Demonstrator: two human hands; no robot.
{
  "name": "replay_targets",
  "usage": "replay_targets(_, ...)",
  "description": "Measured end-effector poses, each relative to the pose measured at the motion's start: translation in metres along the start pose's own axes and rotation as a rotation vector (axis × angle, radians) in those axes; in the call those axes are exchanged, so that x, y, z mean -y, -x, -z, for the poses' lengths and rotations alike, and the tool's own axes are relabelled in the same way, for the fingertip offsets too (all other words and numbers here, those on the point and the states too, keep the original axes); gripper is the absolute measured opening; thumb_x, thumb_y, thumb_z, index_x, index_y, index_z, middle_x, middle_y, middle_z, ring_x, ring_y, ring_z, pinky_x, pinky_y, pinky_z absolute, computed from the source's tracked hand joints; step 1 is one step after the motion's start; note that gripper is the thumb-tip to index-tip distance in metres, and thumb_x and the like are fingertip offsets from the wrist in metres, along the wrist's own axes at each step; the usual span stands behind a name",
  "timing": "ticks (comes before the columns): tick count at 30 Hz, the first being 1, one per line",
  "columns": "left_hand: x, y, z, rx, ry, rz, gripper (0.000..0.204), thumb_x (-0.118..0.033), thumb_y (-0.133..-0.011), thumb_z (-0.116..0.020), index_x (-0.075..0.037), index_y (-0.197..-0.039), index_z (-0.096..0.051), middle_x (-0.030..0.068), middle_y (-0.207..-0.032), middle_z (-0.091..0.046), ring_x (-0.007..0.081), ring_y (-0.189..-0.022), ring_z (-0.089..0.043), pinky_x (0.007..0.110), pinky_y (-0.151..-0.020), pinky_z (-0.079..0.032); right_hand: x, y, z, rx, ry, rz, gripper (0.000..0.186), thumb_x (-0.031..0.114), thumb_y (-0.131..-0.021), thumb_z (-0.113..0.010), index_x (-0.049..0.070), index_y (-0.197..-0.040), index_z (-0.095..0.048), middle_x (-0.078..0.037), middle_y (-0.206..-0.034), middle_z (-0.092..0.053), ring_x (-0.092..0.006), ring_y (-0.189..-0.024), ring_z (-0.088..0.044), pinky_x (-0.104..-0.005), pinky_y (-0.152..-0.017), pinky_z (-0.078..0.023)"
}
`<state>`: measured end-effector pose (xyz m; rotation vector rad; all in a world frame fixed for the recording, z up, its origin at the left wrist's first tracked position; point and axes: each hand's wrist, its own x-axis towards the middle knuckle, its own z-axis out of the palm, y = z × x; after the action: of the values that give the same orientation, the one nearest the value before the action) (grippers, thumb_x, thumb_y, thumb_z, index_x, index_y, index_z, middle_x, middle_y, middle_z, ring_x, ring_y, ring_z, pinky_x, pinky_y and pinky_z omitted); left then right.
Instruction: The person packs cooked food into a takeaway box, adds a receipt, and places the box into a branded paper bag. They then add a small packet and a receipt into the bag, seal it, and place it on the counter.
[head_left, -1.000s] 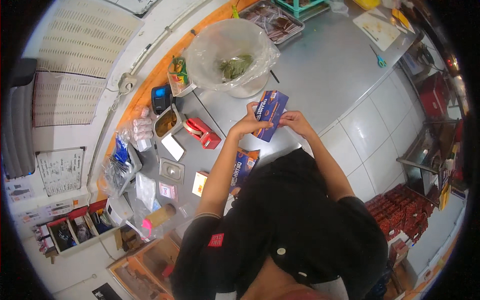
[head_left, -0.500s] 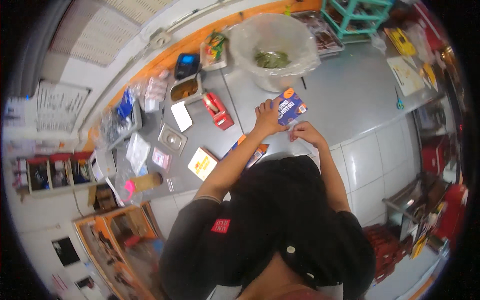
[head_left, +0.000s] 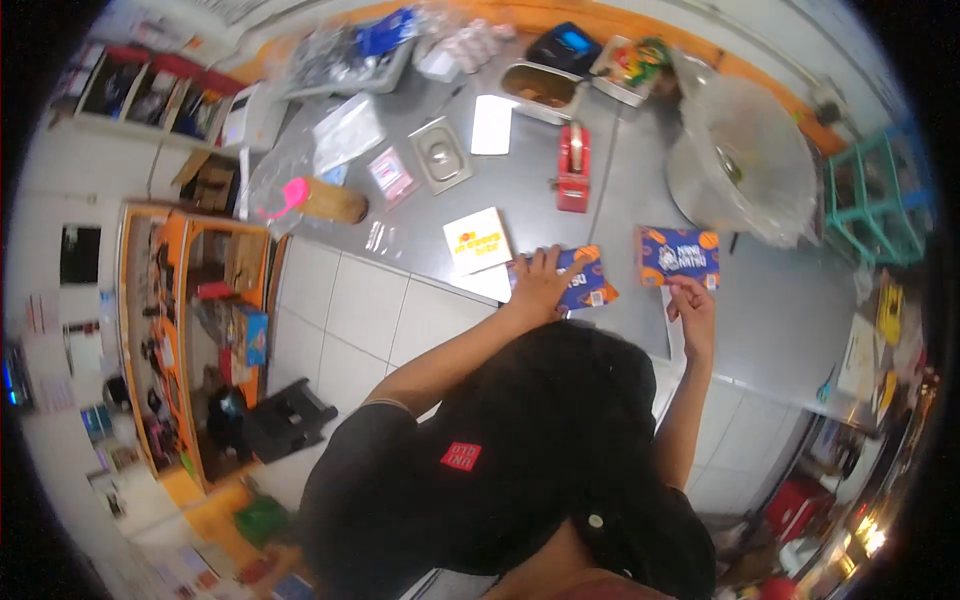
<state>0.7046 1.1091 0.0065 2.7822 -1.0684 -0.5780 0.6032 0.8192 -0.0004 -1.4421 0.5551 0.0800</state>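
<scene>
At the table's front edge my left hand (head_left: 538, 287) lies with its fingers spread on a pile of blue-and-orange printed cards or flat packets (head_left: 590, 275). My right hand (head_left: 692, 308), farther right, pinches the lower edge of a similar blue-and-orange printed card (head_left: 678, 252), which lies at the tabletop. Left of my left hand is a white card pad with yellow and orange print (head_left: 476, 240). Beyond the cards stands a red tape dispenser (head_left: 574, 180).
A large bucket lined with clear plastic (head_left: 745, 165) stands back right, near a teal rack (head_left: 870, 195). Metal pans (head_left: 540, 92), a steel lid (head_left: 440, 155), a white sheet (head_left: 492, 125) and a pink-capped bottle (head_left: 325, 200) occupy the left side. Orange shelving (head_left: 190, 350) stands beyond.
My head view has turned left. My left hand has gone from the single card to the pile near the table edge. My right hand now holds the single card by its lower edge.
</scene>
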Motion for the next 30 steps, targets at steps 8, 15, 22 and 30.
replay_targets(8,-0.011,-0.013,0.004,-0.549,0.307,-0.206,0.066,-0.029,-0.082,-0.075,-0.017,-0.141,-0.049,0.0170,-0.138,-0.049,0.0387,-0.126,-0.049,0.054,-0.104,-0.040,0.061,-0.052,-0.087,0.187,0.139,0.127,0.019,0.002,-0.092,-0.065,0.003,-0.111,-0.068,0.001,-0.094,-0.064,-0.0064,-0.078,-0.057,-0.0225,-0.072,-0.046)
replay_targets(15,0.089,0.071,0.001,-0.321,0.808,-0.028,0.017,-0.009,-0.088,-0.062,-0.007,-0.104,-0.066,0.0112,-0.094,-0.068,0.0278,-0.084,-0.067,0.039,-0.075,-0.053,0.074,-0.084,-0.169,0.316,0.206,0.066,0.016,0.006,-0.094,-0.064,0.002,-0.108,-0.068,0.000,-0.089,-0.063,-0.0082,-0.082,-0.059,-0.0232,-0.075,-0.046)
replay_targets(22,0.203,0.127,-0.026,-0.352,1.167,0.258,0.023,0.002,-0.086,-0.058,-0.005,-0.105,-0.068,0.0093,-0.094,-0.073,0.0197,-0.085,-0.070,0.033,-0.077,-0.054,0.088,-0.153,-0.335,0.749,0.362,0.237,0.021,0.008,-0.096,-0.060,0.002,-0.115,-0.068,-0.006,-0.103,-0.070,-0.0139,-0.094,-0.062,-0.0281,-0.084,-0.050)
replay_targets(30,0.396,0.190,-0.021,-0.272,1.133,0.395,0.014,-0.009,-0.083,-0.062,-0.007,-0.093,-0.072,0.0127,-0.094,-0.072,0.0299,-0.088,-0.070,0.040,-0.079,-0.054,0.091,-0.286,-0.615,0.604,0.602,0.799,0.030,0.016,-0.094,-0.064,0.005,-0.122,-0.067,-0.014,-0.117,-0.067,-0.0265,-0.105,-0.063,-0.0372,-0.091,-0.048)
